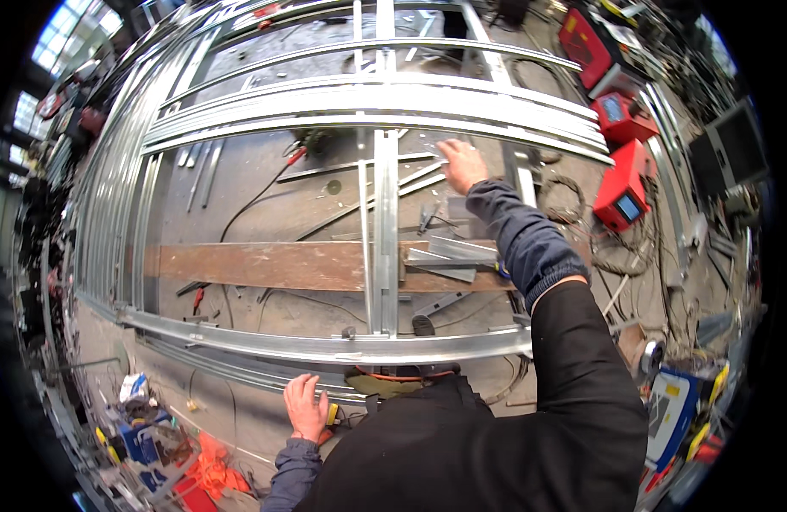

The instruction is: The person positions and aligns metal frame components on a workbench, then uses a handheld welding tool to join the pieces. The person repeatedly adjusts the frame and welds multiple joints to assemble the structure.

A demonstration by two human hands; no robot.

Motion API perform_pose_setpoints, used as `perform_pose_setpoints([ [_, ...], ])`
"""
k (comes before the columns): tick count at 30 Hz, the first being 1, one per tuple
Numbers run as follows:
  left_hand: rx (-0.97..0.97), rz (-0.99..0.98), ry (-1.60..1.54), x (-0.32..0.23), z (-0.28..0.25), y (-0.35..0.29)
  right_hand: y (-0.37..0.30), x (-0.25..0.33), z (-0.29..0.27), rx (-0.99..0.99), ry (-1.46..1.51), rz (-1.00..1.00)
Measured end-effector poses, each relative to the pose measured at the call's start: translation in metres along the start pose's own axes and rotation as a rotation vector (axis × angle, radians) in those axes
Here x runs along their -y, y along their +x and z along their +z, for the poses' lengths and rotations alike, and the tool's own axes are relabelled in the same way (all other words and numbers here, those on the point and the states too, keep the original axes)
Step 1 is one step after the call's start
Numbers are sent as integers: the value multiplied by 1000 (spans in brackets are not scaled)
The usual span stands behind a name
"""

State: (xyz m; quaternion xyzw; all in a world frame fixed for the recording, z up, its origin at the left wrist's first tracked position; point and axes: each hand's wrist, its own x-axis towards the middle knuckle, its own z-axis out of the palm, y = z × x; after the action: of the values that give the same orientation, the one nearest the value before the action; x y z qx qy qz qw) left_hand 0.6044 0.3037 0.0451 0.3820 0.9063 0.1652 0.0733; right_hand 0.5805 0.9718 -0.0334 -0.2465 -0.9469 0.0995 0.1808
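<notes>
My right arm reaches forward, and my right hand (464, 165) is just on the near side of a bundle of long steel channels (368, 101). Its fingers are loosely bent and apart, with nothing seen in them. Low and to the left, my left hand (305, 408) is open, fingers stretched forward, near the front rail (325, 346) of the metal frame. A yellow tool part (332, 414) shows beside that hand; the rest of it is hidden. A metal upright (385, 230) runs between the front rail and the bundle.
A rusty plank (265, 264) lies across the floor inside the frame, with cut metal pieces (449, 256) by it. Red machines (622, 198) and coiled cable (564, 200) stand at the right. More profiles (112, 205) are stacked left. Orange cloth (212, 468) and toolboxes lie low left.
</notes>
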Motion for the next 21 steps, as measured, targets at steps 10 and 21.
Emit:
perform_pose_setpoints([
  [10, -21, -536, 24, -16, -3, -155, 107, -42, 115, -106, -78, 27],
  [21, -187, -523, -165, -26, -30, -98, 48, -24, 88, 189, 19, -77],
])
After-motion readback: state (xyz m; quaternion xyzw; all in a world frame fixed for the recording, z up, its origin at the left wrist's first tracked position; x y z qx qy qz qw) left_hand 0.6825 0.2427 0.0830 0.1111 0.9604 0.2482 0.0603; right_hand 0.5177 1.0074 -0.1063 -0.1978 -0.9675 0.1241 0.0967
